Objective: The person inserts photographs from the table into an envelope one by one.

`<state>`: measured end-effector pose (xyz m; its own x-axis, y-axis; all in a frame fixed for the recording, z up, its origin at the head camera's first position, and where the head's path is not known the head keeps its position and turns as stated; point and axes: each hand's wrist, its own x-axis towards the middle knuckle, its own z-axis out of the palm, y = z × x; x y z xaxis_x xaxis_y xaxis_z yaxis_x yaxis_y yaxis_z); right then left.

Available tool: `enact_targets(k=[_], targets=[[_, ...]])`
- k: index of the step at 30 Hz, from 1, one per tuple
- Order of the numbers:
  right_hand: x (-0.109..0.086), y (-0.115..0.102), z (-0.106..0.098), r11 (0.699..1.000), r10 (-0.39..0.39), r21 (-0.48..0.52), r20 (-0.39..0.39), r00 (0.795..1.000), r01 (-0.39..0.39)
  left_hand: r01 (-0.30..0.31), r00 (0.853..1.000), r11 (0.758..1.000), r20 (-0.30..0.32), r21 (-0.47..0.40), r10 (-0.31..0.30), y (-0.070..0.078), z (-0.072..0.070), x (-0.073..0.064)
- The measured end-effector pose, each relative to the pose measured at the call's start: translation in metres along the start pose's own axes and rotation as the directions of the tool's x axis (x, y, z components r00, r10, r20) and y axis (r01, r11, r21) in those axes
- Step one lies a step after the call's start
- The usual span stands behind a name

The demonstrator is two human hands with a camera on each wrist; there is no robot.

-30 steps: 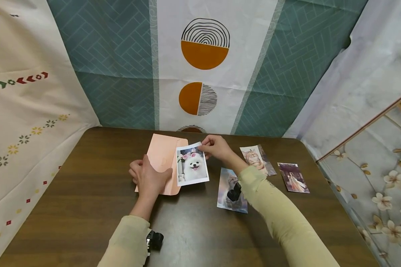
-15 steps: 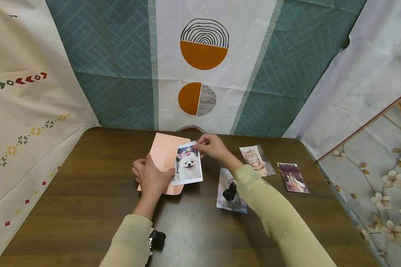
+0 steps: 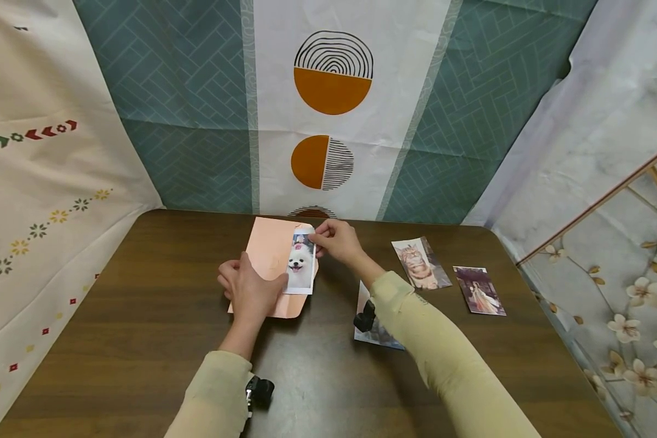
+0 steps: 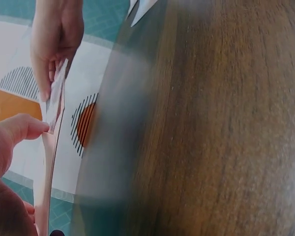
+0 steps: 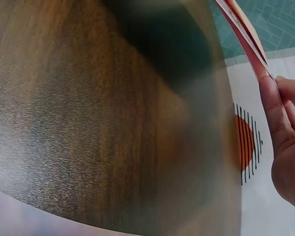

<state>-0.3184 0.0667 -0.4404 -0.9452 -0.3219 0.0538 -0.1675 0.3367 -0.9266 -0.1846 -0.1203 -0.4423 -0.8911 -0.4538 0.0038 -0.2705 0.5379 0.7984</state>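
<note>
A pink envelope (image 3: 265,243) is tilted at the far middle of the table, its opening facing right. My left hand (image 3: 250,289) grips its left and lower part, thumb across the front near the opening. A white-bordered photo of a fluffy white dog (image 3: 301,261) sits partly inside the envelope; its left portion is hidden there. By its upper right corner, my right hand (image 3: 336,242) pinches the photo between thumb and fingers. Edge-on in the left wrist view, the envelope (image 4: 45,182) rises in the left fingers, with the photo (image 4: 55,101) emerging from it.
To the right lie a cat picture (image 3: 416,261) overlapping another card, and a dark photo of a figure in a pale dress (image 3: 480,291). Under the right forearm is another picture (image 3: 380,336), partly covered. Patterned cloths (image 3: 328,121) hang behind the brown table (image 3: 142,340).
My right hand has moved left, sliding the dog photo deeper into the envelope, so less of it shows. The left hand and envelope have shifted slightly right.
</note>
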Motion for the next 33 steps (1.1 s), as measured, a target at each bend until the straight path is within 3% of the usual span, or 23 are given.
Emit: enact_targets(k=[5, 12, 20, 29, 33], targets=[[-0.001, 0.000, 0.004, 0.999, -0.003, 0.032, 0.010, 1.000, 0.002, 0.007, 1.000, 1.000, -0.007, 0.003, -0.007, -0.001, -0.001, 0.001], [-0.001, -0.005, -0.002, 0.993, 0.039, 0.110, 0.084, 0.996, -0.048, -0.001, 1.000, 1.000, -0.017, -0.006, 0.000, -0.002, -0.003, 0.002], [-0.001, -0.003, 0.001, 0.990, 0.077, 0.111, 0.111, 0.991, -0.089, -0.004, 1.000, 1.000, -0.004, -0.020, 0.004, 0.002, -0.001, 0.000], [0.002, -0.003, 0.011, 0.983, 0.089, 0.148, 0.104, 0.991, -0.104, 0.118, 0.992, 0.991, 0.062, -0.065, -0.114, 0.005, -0.003, -0.002], [0.003, -0.005, 0.013, 0.982, 0.088, 0.157, 0.105, 0.991, -0.104, 0.114, 0.992, 0.990, 0.058, -0.076, -0.110, 0.006, -0.003, -0.003]])
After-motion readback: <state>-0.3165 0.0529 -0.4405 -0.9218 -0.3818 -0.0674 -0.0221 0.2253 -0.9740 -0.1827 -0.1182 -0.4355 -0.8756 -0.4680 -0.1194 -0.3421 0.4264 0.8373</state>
